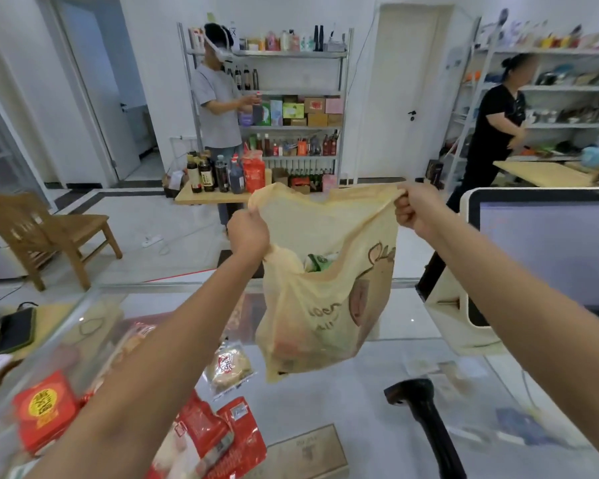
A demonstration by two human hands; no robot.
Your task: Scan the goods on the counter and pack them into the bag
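Above counter: gripping thin, soft bag by both handles w/ left hand & right hand fisted shut; sagging, approx. half-loaded; tear-prone.

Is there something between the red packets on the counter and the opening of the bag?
Nothing visible blocks it. Both hands, left and right, hold the bag open above the counter; the red packets lie below-left, with clear space up to the opening.

Thin crinkled plastic bag; glossy glass counter
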